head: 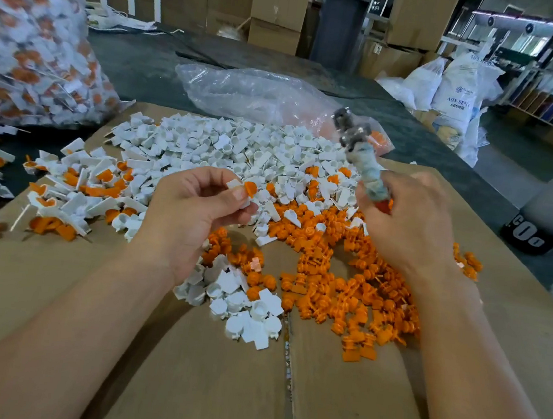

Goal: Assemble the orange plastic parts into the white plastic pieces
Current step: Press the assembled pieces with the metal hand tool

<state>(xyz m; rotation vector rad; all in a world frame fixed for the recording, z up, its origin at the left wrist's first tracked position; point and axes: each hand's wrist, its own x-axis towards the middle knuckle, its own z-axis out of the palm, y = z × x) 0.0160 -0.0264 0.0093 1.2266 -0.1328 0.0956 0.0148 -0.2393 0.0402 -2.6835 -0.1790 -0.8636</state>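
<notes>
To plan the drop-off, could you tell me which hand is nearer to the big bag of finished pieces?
Left. The left hand is right of the big bag, pinching a white-and-orange piece; the right hand, gripping a tool, lies farther right.

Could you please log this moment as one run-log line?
left hand: pinches white-and-orange piece | right hand: grips wrapped tool | loose parts: on cardboard

a cardboard sheet (181, 370) lay on the dark table (140, 63), a crumpled clear bag (247, 92) behind it. brown boxes (279, 6) stood stacked farther back, white sacks (456, 88) at right, perhaps a black cup (524, 234) nearby.
</notes>
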